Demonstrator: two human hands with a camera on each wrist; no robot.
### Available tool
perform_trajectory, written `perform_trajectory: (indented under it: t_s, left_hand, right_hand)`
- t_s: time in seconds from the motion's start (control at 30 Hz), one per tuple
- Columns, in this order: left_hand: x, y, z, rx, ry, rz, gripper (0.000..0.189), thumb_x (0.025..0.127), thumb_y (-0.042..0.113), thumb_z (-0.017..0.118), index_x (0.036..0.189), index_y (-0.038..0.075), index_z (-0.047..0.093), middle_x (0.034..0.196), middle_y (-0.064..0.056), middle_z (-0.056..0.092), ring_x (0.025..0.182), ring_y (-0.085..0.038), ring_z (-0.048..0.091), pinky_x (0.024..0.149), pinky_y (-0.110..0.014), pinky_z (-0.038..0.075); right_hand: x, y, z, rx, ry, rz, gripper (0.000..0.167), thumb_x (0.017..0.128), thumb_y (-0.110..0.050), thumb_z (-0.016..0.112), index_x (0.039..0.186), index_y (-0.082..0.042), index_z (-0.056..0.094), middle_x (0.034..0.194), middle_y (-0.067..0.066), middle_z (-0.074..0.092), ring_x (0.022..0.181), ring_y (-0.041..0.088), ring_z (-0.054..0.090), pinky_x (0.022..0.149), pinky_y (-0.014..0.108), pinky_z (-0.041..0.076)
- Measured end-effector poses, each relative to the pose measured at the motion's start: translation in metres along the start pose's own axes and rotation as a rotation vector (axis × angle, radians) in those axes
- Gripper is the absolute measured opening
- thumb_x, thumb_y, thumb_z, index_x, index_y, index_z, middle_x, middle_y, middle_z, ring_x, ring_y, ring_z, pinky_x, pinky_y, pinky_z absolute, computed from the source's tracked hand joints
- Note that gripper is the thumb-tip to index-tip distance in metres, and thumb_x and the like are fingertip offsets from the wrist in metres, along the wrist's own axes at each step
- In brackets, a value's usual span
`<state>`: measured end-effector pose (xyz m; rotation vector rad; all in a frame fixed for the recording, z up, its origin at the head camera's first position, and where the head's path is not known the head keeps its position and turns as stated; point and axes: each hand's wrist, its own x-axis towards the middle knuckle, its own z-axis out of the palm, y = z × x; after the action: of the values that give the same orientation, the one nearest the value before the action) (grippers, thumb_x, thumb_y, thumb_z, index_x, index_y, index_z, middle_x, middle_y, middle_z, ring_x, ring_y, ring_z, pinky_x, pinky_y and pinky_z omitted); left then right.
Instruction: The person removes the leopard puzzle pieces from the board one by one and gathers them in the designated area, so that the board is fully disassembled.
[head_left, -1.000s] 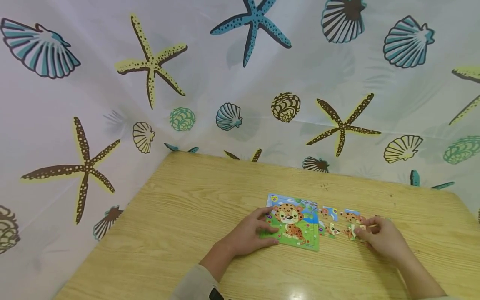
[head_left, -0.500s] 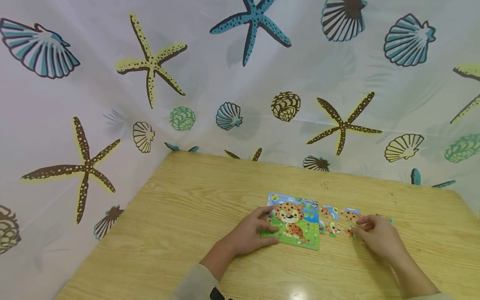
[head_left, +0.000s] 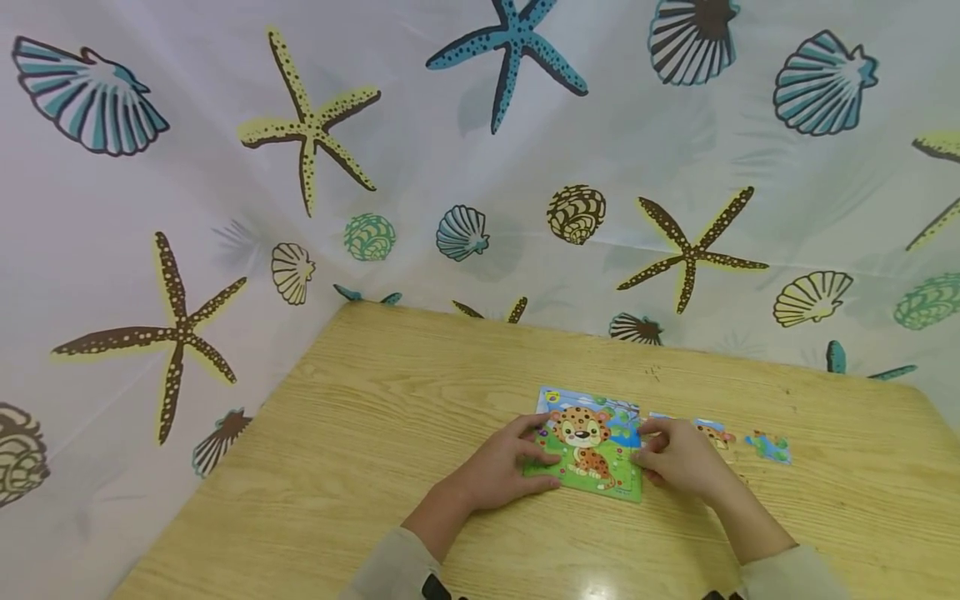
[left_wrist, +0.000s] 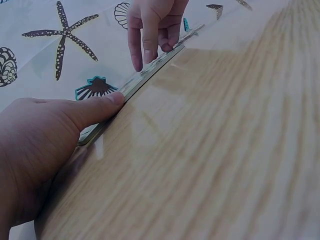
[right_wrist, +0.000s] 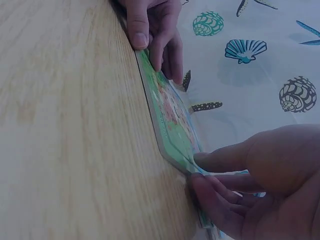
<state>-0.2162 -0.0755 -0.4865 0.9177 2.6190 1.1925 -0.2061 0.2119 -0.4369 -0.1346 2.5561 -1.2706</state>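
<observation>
Leopard jigsaw [head_left: 591, 462] flat on the table [head_left: 420, 367]

Its yellow corner label [head_left: 552, 397] is too small to read. The left hand [head_left: 491, 467] rests on its left side, fingers spread. The right hand [head_left: 681, 458], narrowed, touches the right edge; I cannot tell whether it pinches anything. The head view shows loose pieces [head_left: 772, 447] rightward; wrist views, the jigsaw's thin edge [right_wrist: 154, 117].

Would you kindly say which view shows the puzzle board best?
The head view: the puzzle board is seen from above, mostly uncovered. The left wrist view shows it nearly edge-on; the right wrist, steeply slanted.
</observation>
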Motion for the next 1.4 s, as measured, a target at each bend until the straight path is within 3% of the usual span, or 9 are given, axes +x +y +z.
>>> perform_trajectory:
  t_s: [0.2, 0.53, 0.73, 0.97, 1.2, 1.4]
  left_hand:
    - [0.001, 0.001, 0.001, 0.01, -0.004, -0.001, 0.034, 0.089, 0.038, 0.076, 0.116, 0.018, 0.076, 0.162, -0.002, 0.033, 0.142, -0.024, 0.043, 0.115, -0.044, 0.041]
    - [0.0, -0.003, 0.002, 0.011, 0.005, 0.009, 0.034, 0.088, 0.039, 0.076, 0.115, 0.017, 0.076, 0.161, -0.002, 0.034, 0.142, -0.023, 0.043, 0.115, -0.043, 0.042]
    - [0.0, -0.002, 0.002, 0.024, 0.0, 0.005, 0.034, 0.088, 0.038, 0.076, 0.115, 0.017, 0.076, 0.162, -0.002, 0.033, 0.139, -0.022, 0.045, 0.114, -0.043, 0.042]
    - [0.001, 0.001, 0.0, 0.004, -0.011, -0.005, 0.034, 0.089, 0.037, 0.076, 0.116, 0.016, 0.076, 0.162, -0.001, 0.032, 0.145, -0.023, 0.04, 0.117, -0.042, 0.039]
    - [0.003, 0.002, -0.001, 0.016, 0.002, 0.012, 0.033, 0.089, 0.036, 0.076, 0.115, 0.015, 0.076, 0.161, -0.003, 0.034, 0.141, -0.024, 0.044, 0.114, -0.044, 0.042]
    - [0.001, 0.004, -0.001, 0.006, -0.005, -0.005, 0.034, 0.088, 0.036, 0.077, 0.115, 0.015, 0.076, 0.161, -0.004, 0.034, 0.145, -0.025, 0.04, 0.117, -0.044, 0.039]
  right_hand:
    - [0.009, -0.005, 0.005, -0.107, 0.005, -0.003, 0.049, 0.091, -0.011, 0.072, 0.135, 0.004, 0.055, 0.076, 0.006, 0.063, 0.055, 0.017, 0.058, 0.052, 0.028, 0.048]
    - [0.012, -0.011, 0.007, -0.142, -0.015, 0.011, 0.04, 0.091, -0.008, 0.073, 0.126, 0.003, 0.058, 0.086, 0.008, 0.061, 0.06, 0.018, 0.058, 0.056, 0.03, 0.049]
    - [0.011, -0.016, 0.012, -0.045, 0.006, 0.07, 0.035, 0.091, -0.003, 0.069, 0.12, 0.001, 0.05, 0.093, 0.013, 0.059, 0.065, 0.019, 0.062, 0.06, 0.031, 0.057]
    - [0.011, -0.018, 0.014, 0.052, 0.029, 0.119, 0.026, 0.1, -0.004, 0.057, 0.124, 0.001, 0.048, 0.097, 0.016, 0.065, 0.064, 0.018, 0.068, 0.061, 0.032, 0.061]
    - [0.011, -0.016, 0.011, 0.168, -0.017, 0.072, 0.026, 0.102, -0.003, 0.053, 0.127, 0.001, 0.047, 0.096, 0.017, 0.059, 0.072, 0.02, 0.07, 0.068, 0.034, 0.063]
    - [0.002, 0.004, 0.001, 0.342, -0.049, 0.04, 0.038, 0.102, -0.003, 0.054, 0.137, 0.005, 0.044, 0.107, 0.019, 0.058, 0.086, 0.023, 0.071, 0.08, 0.035, 0.062]
